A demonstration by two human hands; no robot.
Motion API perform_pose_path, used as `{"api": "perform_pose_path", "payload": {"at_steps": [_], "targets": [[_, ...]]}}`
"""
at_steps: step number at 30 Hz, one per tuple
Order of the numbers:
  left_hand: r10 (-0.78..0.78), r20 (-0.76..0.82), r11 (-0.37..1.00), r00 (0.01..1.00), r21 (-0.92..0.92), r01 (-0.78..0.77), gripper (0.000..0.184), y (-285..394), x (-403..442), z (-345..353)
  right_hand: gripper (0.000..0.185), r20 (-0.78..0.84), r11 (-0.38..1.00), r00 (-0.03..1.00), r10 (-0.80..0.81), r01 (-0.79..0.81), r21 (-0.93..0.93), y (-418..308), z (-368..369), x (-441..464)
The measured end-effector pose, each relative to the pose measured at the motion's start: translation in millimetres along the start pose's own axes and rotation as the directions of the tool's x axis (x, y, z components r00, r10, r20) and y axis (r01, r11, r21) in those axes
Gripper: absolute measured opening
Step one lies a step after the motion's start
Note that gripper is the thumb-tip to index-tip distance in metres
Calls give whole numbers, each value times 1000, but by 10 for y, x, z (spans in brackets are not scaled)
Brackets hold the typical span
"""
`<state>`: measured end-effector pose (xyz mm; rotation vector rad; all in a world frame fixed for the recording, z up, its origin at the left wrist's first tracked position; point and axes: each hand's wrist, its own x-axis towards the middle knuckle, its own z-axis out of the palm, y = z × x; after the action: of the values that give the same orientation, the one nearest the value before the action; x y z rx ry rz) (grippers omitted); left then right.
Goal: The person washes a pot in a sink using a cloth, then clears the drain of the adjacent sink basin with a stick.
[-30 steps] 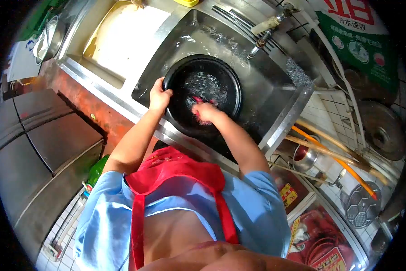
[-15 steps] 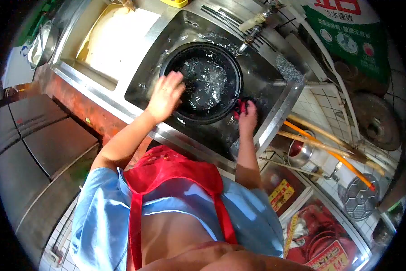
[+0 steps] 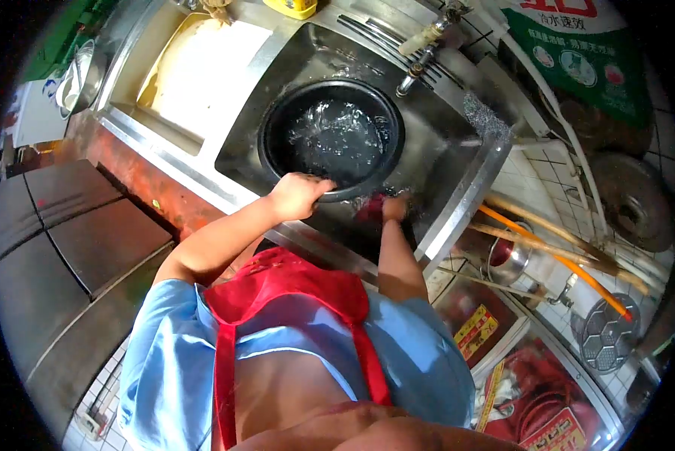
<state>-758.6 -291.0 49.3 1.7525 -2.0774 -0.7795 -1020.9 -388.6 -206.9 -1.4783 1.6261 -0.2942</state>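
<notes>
At the centre of the frame, your left hand (image 3: 300, 197) is closed over the lower rim of the round black basin (image 3: 264, 143). A firm, even hold there should help it sit level and spare you slopped water. To its right, your right hand (image 3: 394, 208), blurred, seems clamped on the crumpled dark red cloth (image 3: 369, 210); how tightly, you cannot tell from here. Your hands are apart, so a light, steady pressure through the cloth, with the wrist low, probably serves better than pushing against the basin.

The basin stands inside the rectangular stainless-steel sink (image 3: 451, 139), its rim thick and glossy, with clear, rippling water glinting over its dark inside. The cloth looks wet and bunched, just outside the basin's lower right edge; whether it touches the basin wall or the sink is unclear.
</notes>
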Motion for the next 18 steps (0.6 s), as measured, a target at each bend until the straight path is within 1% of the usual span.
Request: {"api": "perform_pose_path", "payload": {"at_steps": [1,2,3,5,6,7,8,9,10,12,13,14,16,17,18], "targets": [[-112,6,990,994,-90,112,42,-20,-4,-7,26,3,883,986,168,-152,444,162,60,49],[-154,-40,963,987,-228,141,43,-18,-10,-67,22,80,559,946,314,-253,789,219,75,61],[-196,-40,926,980,-336,171,43,-35,-17,-91,25,383,321,770,510,-583,746,-63,-68,-40],[-253,-42,828,966,-525,194,44,-46,-49,-170,30,465,193,818,339,-544,817,-688,-347,-279],[-308,13,752,951,-609,252,48,-42,-76,-233,32,495,128,835,242,-533,836,-912,-421,-359],[-317,-63,736,946,-646,204,50,-77,-113,-216,36,411,3,910,-53,-412,911,-1052,-419,-394],[-328,-138,721,935,-675,153,51,-131,-137,-196,34,422,-24,903,-83,-425,905,-1280,-507,-488],[-396,-69,624,916,-752,213,54,-163,-154,-200,32,431,-54,895,-115,-439,897,-1589,-638,-604],[-424,-16,570,906,-782,253,56,-45,-131,-391,31,437,-84,888,-147,-451,889,-1847,-745,-708],[-472,-74,457,879,-872,172,56,-179,-119,-326,30,283,191,925,-254,-239,952,-2163,-849,-927],[-506,-65,336,860,-933,127,57,-182,-104,-370,30,208,313,925,-318,-105,944,-2292,-881,-1030],[-541,-41,261,840,-958,122,58,-152,-95,-413,31,198,367,894,-402,-40,929,-2417,-884,-1112],[-559,-1,211,829,-967,142,58,-148,-78,-432,34,195,597,813,-549,218,772,-2500,-878,-1248],[-555,-2,202,832,-971,132,59,-134,-68,-424,36,197,623,715,-671,400,672,-2541,-871,-1286],[-552,-3,192,834,-973,124,59,-112,-58,-403,39,180,543,516,-837,743,391,-2691,-911,-1320]]}}
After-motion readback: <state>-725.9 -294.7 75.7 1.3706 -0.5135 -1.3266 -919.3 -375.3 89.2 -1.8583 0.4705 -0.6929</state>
